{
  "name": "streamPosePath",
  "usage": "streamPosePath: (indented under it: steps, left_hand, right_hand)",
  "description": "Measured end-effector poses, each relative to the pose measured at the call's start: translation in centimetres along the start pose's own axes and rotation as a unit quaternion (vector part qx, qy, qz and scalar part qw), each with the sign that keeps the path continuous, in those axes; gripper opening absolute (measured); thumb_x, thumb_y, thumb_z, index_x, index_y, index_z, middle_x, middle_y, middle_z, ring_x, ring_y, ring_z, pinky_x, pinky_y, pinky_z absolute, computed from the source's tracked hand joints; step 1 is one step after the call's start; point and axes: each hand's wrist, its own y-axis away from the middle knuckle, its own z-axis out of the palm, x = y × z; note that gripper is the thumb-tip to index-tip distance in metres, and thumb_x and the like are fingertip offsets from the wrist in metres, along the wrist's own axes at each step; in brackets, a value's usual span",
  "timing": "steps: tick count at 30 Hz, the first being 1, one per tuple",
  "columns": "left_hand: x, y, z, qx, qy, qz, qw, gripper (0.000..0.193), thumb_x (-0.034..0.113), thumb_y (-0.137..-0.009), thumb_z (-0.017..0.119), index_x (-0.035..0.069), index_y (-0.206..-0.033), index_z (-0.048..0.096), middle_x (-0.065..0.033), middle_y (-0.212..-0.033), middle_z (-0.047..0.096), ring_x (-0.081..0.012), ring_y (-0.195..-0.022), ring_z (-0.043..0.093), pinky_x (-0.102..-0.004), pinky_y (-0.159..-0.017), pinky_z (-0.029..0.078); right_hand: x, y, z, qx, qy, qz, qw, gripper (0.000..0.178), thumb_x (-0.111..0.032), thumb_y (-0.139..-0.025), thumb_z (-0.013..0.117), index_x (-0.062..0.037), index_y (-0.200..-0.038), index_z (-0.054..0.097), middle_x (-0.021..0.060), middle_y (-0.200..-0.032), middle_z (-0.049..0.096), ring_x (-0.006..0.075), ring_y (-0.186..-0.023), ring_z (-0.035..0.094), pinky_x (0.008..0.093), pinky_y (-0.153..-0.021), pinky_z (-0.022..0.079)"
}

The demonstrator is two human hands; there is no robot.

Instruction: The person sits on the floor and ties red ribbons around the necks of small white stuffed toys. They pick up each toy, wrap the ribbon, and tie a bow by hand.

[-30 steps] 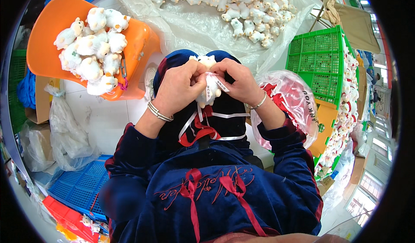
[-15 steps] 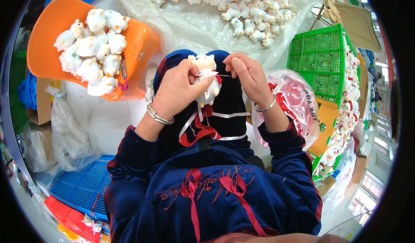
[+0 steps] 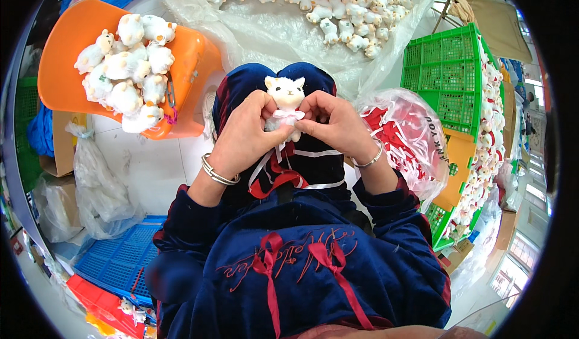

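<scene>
A small white plush animal (image 3: 286, 89) with pointed ears faces up over my lap. At its neck sits a pale ribbon bow (image 3: 289, 115). My left hand (image 3: 248, 125) is closed on the toy's left side, thumb near the bow. My right hand (image 3: 335, 125) is closed against the other side, with thumb and fingertips at the bow's right end. The plush's lower body shows between my hands. Red cloth pieces with white ribbons (image 3: 283, 173) lie across my lap just below it.
An orange chair (image 3: 60, 68) at the left bears several white plush toys. A larger heap of plush toys (image 3: 356, 7) lies on clear plastic sheeting ahead. To my right are a plastic bag of red pieces (image 3: 407, 140) and a green crate (image 3: 443, 68). A blue crate (image 3: 117, 257) stands at lower left.
My right hand has moved left from beside the plush, where it pulled a ribbon end, onto the bow. The toy now faces up more squarely, and its bow looks fuller.
</scene>
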Motion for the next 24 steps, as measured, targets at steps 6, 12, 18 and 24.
streamPosePath:
  steps: [6, 12, 18, 24]
  left_hand:
    - [-0.6, 0.5, 1.1, 0.029, 0.003, 0.038, 0.999, 0.039, 0.016, -0.079, 0.084, 0.006, -0.098, 0.053, 0.0014, -0.084, 0.049, -0.0068, -0.067, 0.04, -0.0241, -0.058, 0.04]
    - [-1.0, 0.3, 1.0, 0.032, 0.008, 0.046, 0.998, 0.038, 0.016, -0.079, 0.084, 0.005, -0.099, 0.053, 0.0014, -0.084, 0.05, -0.0067, -0.068, 0.042, -0.0233, -0.059, 0.041]
    - [-1.2, 0.2, 1.0, 0.035, 0.02, 0.036, 0.999, 0.039, 0.017, -0.079, 0.084, 0.004, -0.1, 0.054, 0.0017, -0.084, 0.051, -0.0065, -0.066, 0.043, -0.023, -0.058, 0.041]
    - [-0.7, 0.4, 0.7, 0.024, 0.006, 0.043, 0.999, 0.04, 0.018, -0.079, 0.084, 0.004, -0.101, 0.054, 0.0011, -0.085, 0.052, -0.0069, -0.068, 0.044, -0.0231, -0.06, 0.042]
  right_hand:
    - [1.5, -0.5, -1.0, -0.008, -0.114, 0.015, 0.993, 0.009, -0.008, -0.096, 0.068, -0.0007, -0.096, 0.063, -0.0004, -0.086, 0.064, 0.0065, -0.079, 0.058, 0.0216, -0.069, 0.047]
    - [1.5, -0.1, -0.4, 0.029, -0.108, -0.042, 0.993, 0.004, -0.001, -0.095, 0.063, 0.0005, -0.099, 0.063, 0.0033, -0.098, 0.064, 0.0092, -0.085, 0.061, 0.0256, -0.075, 0.051]
    - [1.1, -0.3, 0.1, 0.066, 0.174, -0.257, 0.948, 0.008, -0.001, -0.094, 0.067, 0.0006, -0.101, 0.064, 0.0045, -0.095, 0.066, 0.007, -0.083, 0.063, 0.0265, -0.073, 0.053]
    - [1.6, -0.5, -0.4, 0.07, -0.008, -0.086, 0.994, 0.011, -0.009, -0.104, 0.058, 0.001, -0.106, 0.063, 0.0029, -0.097, 0.066, 0.0093, -0.089, 0.063, 0.0245, -0.077, 0.052]
